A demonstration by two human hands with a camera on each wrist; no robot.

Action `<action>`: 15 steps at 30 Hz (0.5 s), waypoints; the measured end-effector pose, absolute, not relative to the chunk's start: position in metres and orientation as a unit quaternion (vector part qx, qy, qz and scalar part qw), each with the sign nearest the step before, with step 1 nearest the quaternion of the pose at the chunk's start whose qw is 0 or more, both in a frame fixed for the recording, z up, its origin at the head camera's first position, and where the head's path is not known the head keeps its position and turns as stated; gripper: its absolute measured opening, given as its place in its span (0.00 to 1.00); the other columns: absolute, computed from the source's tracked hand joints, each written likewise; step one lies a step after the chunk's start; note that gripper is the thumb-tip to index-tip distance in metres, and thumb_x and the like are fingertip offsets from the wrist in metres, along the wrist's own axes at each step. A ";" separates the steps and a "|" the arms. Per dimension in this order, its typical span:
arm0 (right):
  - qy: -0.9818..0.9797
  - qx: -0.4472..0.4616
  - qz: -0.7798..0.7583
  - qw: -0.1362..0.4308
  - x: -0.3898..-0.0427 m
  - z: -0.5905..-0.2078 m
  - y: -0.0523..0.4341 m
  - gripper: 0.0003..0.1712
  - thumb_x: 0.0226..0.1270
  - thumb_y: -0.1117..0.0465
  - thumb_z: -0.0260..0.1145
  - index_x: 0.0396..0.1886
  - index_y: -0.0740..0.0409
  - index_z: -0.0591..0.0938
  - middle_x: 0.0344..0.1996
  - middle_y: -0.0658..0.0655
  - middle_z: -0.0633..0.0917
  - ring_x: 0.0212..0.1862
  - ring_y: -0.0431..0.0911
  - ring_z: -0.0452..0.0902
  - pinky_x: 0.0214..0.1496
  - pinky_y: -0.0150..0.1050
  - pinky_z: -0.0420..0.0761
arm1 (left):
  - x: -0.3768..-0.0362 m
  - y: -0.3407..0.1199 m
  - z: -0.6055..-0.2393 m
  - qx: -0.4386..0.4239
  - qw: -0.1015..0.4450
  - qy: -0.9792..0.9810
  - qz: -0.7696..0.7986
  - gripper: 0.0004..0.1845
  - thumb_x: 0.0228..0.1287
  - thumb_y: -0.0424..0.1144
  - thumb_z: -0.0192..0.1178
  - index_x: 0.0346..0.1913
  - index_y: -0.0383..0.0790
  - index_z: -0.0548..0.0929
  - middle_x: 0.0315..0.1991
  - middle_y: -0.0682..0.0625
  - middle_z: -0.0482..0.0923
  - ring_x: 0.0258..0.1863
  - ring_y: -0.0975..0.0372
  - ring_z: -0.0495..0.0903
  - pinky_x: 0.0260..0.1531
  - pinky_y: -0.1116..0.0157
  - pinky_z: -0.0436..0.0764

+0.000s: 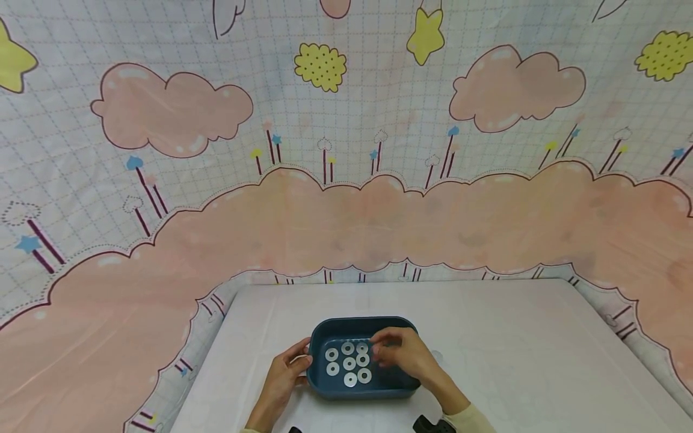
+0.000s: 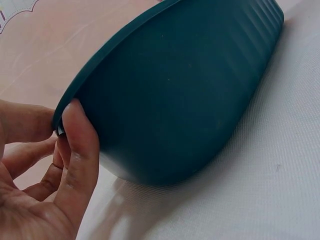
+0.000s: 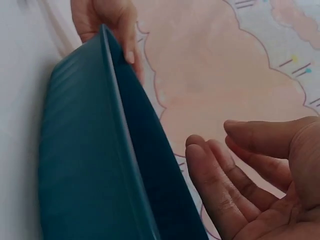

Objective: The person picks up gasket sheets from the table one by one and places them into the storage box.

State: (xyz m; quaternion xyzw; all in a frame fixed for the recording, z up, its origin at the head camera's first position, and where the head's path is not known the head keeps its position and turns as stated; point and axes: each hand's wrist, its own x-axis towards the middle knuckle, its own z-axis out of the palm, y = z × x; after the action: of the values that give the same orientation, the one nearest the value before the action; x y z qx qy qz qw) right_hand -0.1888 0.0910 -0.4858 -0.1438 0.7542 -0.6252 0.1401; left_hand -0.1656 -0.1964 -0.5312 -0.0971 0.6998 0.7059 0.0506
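A dark blue-green rectangular tub [image 1: 373, 394] with rounded corners stands on the white table. Several flat, pale washers [image 1: 345, 379] lie spread over the left and middle of its floor. My left hand [image 1: 280, 377] grips the left end of the tub, thumb and fingers at the rim, which shows close up in the left wrist view. Over the right part of the tub hovers my right hand [image 1: 409, 355], its fingers loosely bent. In the right wrist view the thumb and fingertips [image 3: 197, 155] are apart, with nothing between them.
White cloth [image 1: 530, 361] covers the table around the tub. Behind the table hangs a patterned backdrop [image 1: 379, 228] with clouds and stars, which also runs down both sides. A small black device [image 1: 433, 424] is at the right wrist.
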 end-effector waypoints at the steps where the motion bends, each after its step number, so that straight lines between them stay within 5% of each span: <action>1: 0.753 -0.147 -0.626 0.136 -0.188 -0.485 0.093 0.13 0.65 0.62 0.67 0.47 0.64 0.83 0.41 0.66 0.85 0.37 0.49 0.86 0.38 0.38 0.86 | -0.166 -0.196 -0.531 -0.097 0.051 0.700 0.706 0.26 0.66 0.28 0.58 0.67 0.33 0.72 0.49 0.43 0.72 0.38 0.60 0.78 0.27 0.67 0.80; 15: 0.768 -0.148 -0.621 0.051 -0.180 -0.475 0.128 0.16 0.65 0.60 0.68 0.50 0.63 0.82 0.41 0.65 0.83 0.38 0.43 0.86 0.39 0.36 0.86 | -0.164 -0.196 -0.528 -0.097 0.057 0.695 0.710 0.27 0.66 0.30 0.59 0.69 0.34 0.70 0.49 0.46 0.71 0.39 0.62 0.79 0.27 0.67 0.80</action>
State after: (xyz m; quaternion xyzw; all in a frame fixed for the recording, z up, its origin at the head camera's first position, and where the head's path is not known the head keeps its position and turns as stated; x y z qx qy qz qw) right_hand -0.1804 0.1283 -0.4750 -0.1479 0.7679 -0.6212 0.0508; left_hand -0.1640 -0.1955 -0.5283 -0.0974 0.6950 0.7101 0.0569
